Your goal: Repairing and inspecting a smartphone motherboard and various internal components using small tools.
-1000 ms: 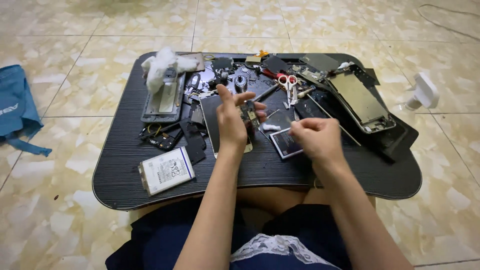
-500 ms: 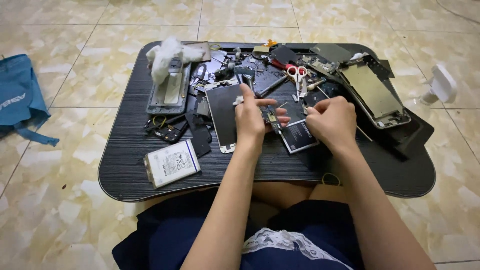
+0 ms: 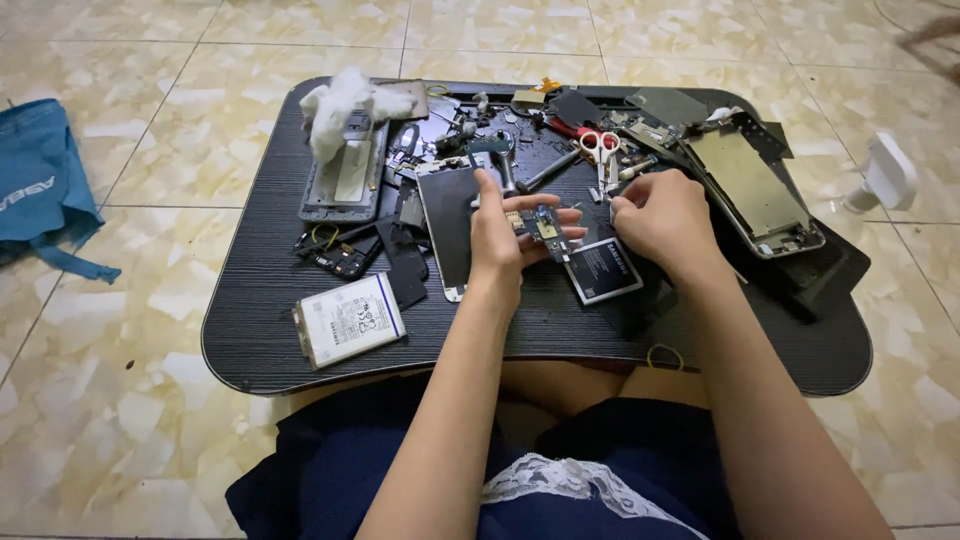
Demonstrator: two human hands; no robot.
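Note:
My left hand holds a small dark circuit board flat on its fingers above a black lap table. My right hand is curled beside it, fingertips pinched close to the board's right end; whether it grips a small tool or part is hidden. A dark phone battery lies on the table just below both hands. A phone screen panel lies under my left hand.
A white battery lies at the table's front left. An open phone frame sits at the right, another frame with white cloth at the back left. Scissors and several loose parts crowd the back. A blue bag lies on the tile floor.
Both hands have stayed close together over the table's middle, the right hand drawing in nearer to the board. The camera view has shifted slightly.

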